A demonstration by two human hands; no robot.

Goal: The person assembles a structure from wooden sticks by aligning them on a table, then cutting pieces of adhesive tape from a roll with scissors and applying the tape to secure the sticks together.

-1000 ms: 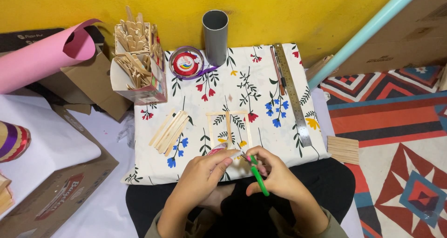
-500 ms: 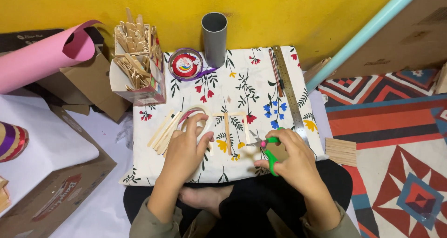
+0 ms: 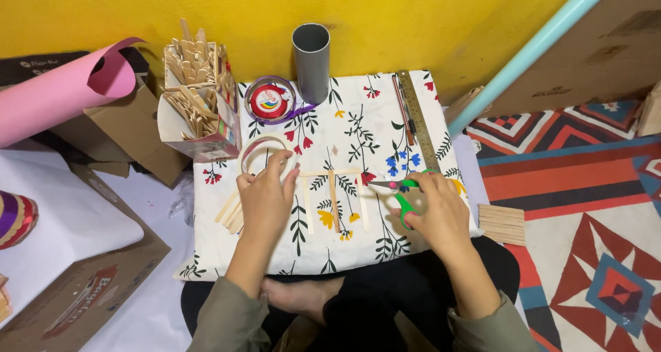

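Note:
My left hand (image 3: 267,199) rests fingers-down on a floral cloth-covered board (image 3: 358,118), touching a clear tape ring (image 3: 259,150) and lying over a small pile of wooden craft sticks (image 3: 229,214). My right hand (image 3: 439,211) holds green-handled scissors (image 3: 401,192) low over the cloth, their blades pointing left. Between both hands lies a frame of flat wooden sticks (image 3: 332,199) laid out on the cloth.
A box stuffed with wooden sticks (image 3: 196,104), a red-centred tape roll (image 3: 270,101), a grey tube (image 3: 311,61) and a metal ruler (image 3: 418,120) sit at the board's far side. A pink paper roll (image 3: 58,94) lies left, a stick stack (image 3: 501,224) right, a light blue pipe (image 3: 533,49) leans at the wall.
Both hands have moved from near my lap out onto the cloth. The left hand has come down by the tape ring, and the right has lowered the scissors beside the stick frame.

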